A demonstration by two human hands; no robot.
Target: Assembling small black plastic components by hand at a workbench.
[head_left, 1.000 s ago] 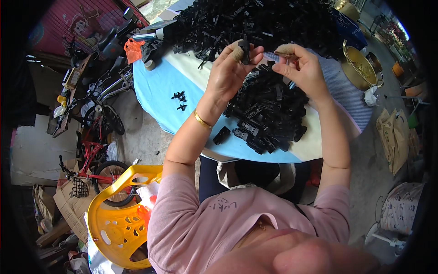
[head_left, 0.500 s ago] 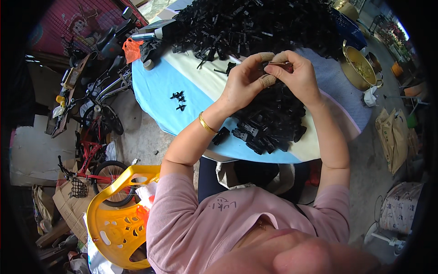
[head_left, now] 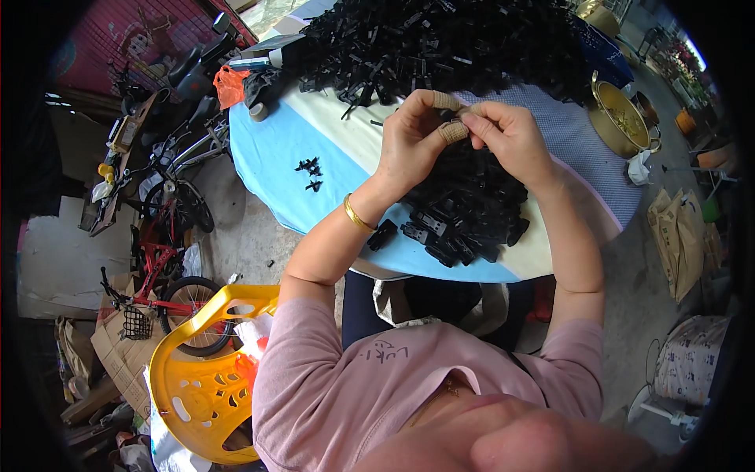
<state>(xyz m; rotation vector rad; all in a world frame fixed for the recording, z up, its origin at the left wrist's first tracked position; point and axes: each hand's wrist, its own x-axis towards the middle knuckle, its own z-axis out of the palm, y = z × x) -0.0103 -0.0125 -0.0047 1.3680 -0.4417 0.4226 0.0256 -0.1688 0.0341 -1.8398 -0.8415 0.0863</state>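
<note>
Over the round table (head_left: 271,169), my left hand (head_left: 413,145) and my right hand (head_left: 515,145) meet fingertip to fingertip. Beige wraps cover the thumb and a fingertip of my left hand. Both hands are pinched closed; whatever lies between the fingertips is hidden by them. Just below the hands is a near heap of black plastic pieces (head_left: 460,216), some of them flat and slotted. Beyond them spreads a much bigger heap of black plastic parts (head_left: 440,47). A few small black pieces (head_left: 311,169) lie apart on the blue cloth to the left.
At the table's far left are an orange plastic bag (head_left: 230,85) and a tape roll (head_left: 258,112). A brass-coloured pot (head_left: 621,118) stands off the right side. A yellow plastic chair (head_left: 197,385) is at my left, with a red bicycle (head_left: 157,275) behind it.
My right fingers have turned and closed in against the left fingertips, and my left hand has shifted slightly left. The heaps look the same.
</note>
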